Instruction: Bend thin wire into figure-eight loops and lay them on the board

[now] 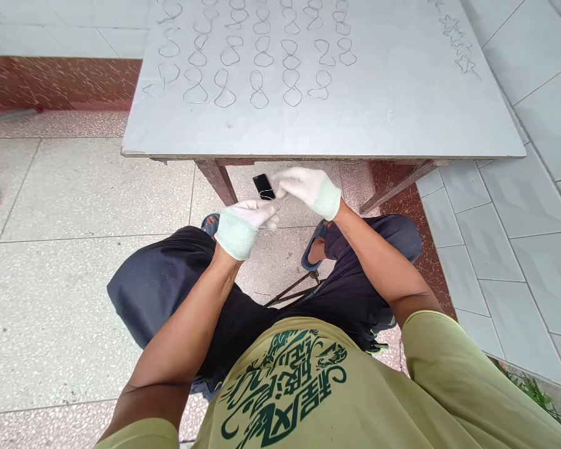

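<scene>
Both my hands wear white gloves with pale green cuffs and are above my lap, just in front of the table edge. A thin, curved piece of wire [266, 191] runs between them. Its near part is pinched in the fingertips of my left hand [249, 219]. My right hand [305, 187] is a little higher and to the right, with its fingers closed on the wire too. The gloves hide part of the wire, so its full shape cannot be made out. Rows of wire figure-eights [292, 87] lie on the white table [378, 125] beyond my hands.
Star-shaped wire pieces [458, 43] lie at the table's right side. A black phone [263, 186] is below my hands, beyond the wire. Table legs [217, 181] stand ahead of my knees. A tiled wall [518, 249] rises at the right.
</scene>
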`<state>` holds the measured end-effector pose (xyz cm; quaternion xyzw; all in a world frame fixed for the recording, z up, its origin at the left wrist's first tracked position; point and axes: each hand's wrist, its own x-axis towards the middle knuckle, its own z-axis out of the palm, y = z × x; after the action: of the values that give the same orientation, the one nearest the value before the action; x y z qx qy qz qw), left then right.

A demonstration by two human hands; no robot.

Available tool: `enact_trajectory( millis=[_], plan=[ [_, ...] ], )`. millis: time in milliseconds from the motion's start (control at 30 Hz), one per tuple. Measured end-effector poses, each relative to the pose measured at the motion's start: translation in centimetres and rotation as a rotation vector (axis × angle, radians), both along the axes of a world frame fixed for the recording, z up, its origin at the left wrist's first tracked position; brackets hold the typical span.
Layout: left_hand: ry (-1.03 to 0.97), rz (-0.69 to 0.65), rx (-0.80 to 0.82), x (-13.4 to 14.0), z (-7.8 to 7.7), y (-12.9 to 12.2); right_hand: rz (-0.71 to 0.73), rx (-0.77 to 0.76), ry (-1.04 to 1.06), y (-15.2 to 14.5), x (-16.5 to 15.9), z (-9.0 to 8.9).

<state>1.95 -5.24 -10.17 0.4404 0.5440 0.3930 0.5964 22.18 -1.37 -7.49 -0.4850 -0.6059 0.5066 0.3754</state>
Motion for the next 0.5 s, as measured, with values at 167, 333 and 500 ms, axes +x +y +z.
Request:
enact_trajectory(
  millis=[167, 333, 500],
  plan=[
    [0.049, -0.014, -0.003, 0.10, -0.09, 0.24, 0.036, 0.055, -0.103, 0.10, -0.30, -0.10],
    [0.071, 0.057, 0.015, 0.13, 0.12, 0.13, 0.002, 0.066, -0.142, -0.20, -0.29, 0.03],
    [0.039, 0.129, 0.059, 0.24, 0.16, -0.08, -0.010, 0.054, -0.158, 0.07, -0.12, -0.33]
  ],
)
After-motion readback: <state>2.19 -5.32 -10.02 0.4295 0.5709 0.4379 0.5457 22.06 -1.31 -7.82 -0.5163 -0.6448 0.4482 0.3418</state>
